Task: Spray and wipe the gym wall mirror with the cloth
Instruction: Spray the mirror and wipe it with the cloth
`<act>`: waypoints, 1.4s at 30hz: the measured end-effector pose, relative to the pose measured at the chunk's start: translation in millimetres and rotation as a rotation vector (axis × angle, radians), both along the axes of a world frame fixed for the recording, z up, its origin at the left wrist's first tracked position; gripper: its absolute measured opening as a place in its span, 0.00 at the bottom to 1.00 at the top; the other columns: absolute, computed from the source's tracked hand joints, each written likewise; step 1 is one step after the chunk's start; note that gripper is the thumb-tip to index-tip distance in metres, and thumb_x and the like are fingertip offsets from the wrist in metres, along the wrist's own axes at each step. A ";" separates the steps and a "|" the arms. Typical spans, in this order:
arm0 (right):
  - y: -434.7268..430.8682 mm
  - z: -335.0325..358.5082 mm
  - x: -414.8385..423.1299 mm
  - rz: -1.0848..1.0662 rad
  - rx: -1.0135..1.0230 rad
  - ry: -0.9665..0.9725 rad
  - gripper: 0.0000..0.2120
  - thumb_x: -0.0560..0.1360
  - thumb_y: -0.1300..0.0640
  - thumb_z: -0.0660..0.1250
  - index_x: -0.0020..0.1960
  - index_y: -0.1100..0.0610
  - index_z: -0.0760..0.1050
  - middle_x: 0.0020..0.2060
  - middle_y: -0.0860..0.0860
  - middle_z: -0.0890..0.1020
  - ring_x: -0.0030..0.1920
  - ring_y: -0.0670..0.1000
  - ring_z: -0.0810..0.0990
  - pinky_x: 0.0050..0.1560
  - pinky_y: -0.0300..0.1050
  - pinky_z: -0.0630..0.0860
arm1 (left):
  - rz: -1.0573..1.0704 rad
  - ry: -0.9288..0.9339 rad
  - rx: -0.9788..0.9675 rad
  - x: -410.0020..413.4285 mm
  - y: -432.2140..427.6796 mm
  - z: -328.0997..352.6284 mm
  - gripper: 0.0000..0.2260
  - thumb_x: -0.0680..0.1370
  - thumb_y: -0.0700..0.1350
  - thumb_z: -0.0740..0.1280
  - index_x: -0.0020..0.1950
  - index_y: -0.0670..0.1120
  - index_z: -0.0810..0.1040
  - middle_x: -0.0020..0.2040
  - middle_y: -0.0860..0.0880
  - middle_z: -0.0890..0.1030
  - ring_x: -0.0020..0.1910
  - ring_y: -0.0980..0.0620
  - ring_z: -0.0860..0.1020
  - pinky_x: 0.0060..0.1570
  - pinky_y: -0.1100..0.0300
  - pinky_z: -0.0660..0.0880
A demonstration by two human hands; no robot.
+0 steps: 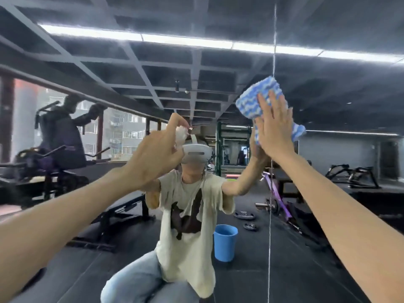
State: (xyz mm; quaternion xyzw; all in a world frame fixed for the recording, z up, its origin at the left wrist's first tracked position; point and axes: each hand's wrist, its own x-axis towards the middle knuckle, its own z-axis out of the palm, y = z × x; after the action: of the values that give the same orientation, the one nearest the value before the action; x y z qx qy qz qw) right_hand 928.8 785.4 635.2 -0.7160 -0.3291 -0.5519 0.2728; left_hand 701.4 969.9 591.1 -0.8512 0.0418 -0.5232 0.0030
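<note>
The wall mirror (pixel 113 68) fills the view, with a vertical seam (pixel 271 193) right of centre. My right hand (pixel 276 130) lies flat with straight fingers, pressing a blue-and-white cloth (pixel 254 101) against the glass beside the seam. The cloth sticks out above and to the right of the hand. My left hand (pixel 156 155) is raised in front of the mirror and grips a small pale spray bottle (pixel 181 136), with the forefinger curled over its top. Most of the bottle is hidden by the hand. The person's reflection kneels behind both hands.
The mirror reflects a blue bucket (pixel 225 242) on the dark floor, weight plates (pixel 244 215) and a purple bar (pixel 277 193) to its right, and a gym machine (pixel 56 149) at left before windows. More equipment (pixel 354 173) shows at far right.
</note>
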 end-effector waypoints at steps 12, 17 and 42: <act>40.2 -40.6 -58.2 -0.045 -0.112 -0.095 0.28 0.78 0.42 0.53 0.74 0.52 0.66 0.72 0.60 0.66 0.73 0.63 0.62 0.72 0.62 0.53 | 0.198 0.062 -0.111 -49.3 28.4 -81.1 0.14 0.77 0.41 0.62 0.58 0.52 0.61 0.26 0.50 0.75 0.25 0.53 0.72 0.28 0.59 0.65; 69.5 -20.6 -59.8 0.052 -0.015 -0.058 0.34 0.78 0.38 0.41 0.79 0.53 0.55 0.79 0.57 0.51 0.78 0.59 0.47 0.75 0.57 0.42 | 0.177 0.034 -0.211 -61.4 44.3 -102.3 0.10 0.77 0.41 0.63 0.56 0.46 0.64 0.23 0.50 0.72 0.24 0.45 0.72 0.30 0.50 0.71; 166.6 -103.9 -117.3 0.105 -0.222 -0.460 0.27 0.80 0.62 0.61 0.77 0.51 0.59 0.78 0.54 0.58 0.77 0.55 0.55 0.75 0.49 0.34 | 0.161 0.066 -0.457 -149.7 105.0 -168.5 0.28 0.76 0.39 0.63 0.71 0.59 0.58 0.34 0.48 0.77 0.32 0.51 0.76 0.38 0.52 0.74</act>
State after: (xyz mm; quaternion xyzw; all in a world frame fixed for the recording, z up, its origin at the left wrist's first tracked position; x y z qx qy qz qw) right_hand 811.5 952.0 531.3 -0.5793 -0.4774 -0.6459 0.1389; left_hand 551.7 1074.9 422.5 -0.8470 -0.1455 -0.4889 -0.1496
